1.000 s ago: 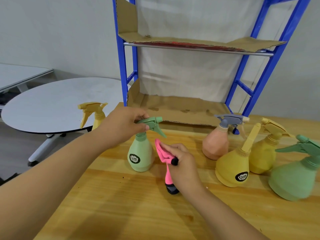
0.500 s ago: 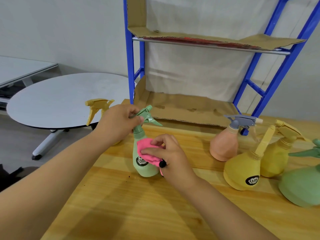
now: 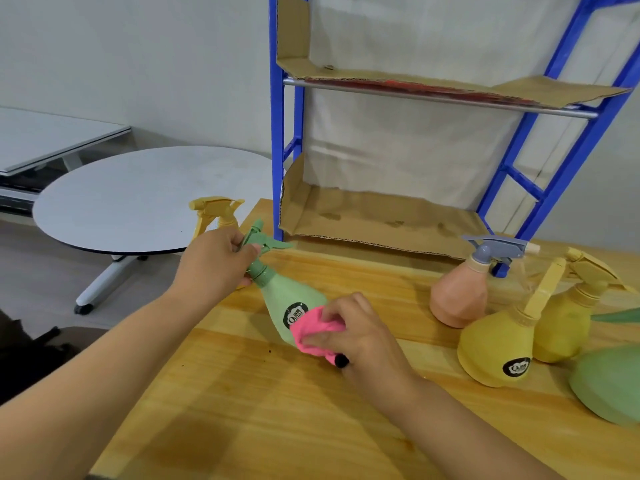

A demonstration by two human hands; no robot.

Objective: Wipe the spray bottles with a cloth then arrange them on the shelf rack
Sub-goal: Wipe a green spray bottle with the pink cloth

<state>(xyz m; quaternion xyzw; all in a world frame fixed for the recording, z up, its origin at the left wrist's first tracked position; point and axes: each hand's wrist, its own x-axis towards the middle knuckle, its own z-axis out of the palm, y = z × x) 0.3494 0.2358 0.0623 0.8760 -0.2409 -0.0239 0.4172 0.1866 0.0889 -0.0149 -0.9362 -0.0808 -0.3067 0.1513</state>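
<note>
Nearest the camera, 2 bare forearms reach out over the wooden tabletop [image 3: 263, 417]. The right hand [image 3: 360, 336] presses a bunched pink cloth [image 3: 313, 332] against the lower body of a green spray bottle [image 3: 289, 303], fingers curled over the cloth and clenched on it; a small black end of the cloth pokes out under the palm. The bottle is tilted, its base toward the right hand and its neck leaning up and left, a round black label showing just beside the cloth. The left hand [image 3: 214, 265] grasps the bottle's neck and green trigger head, fingers wrapped around it. So the bottle spans the gap between the 2 hands.

To the right stand more bottles: a second green bottle [image 3: 609, 382] at the frame edge, 2 yellow bottles [image 3: 498, 348] touching each other, and a peach bottle with a grey trigger [image 3: 460, 292] behind them. Another yellow trigger head [image 3: 214, 209] shows beyond the left hand. Farther back stands the blue shelf rack [image 3: 277, 133], its shelves lined with cardboard [image 3: 381, 220]. A round white table [image 3: 138, 199] sits off to the left.
</note>
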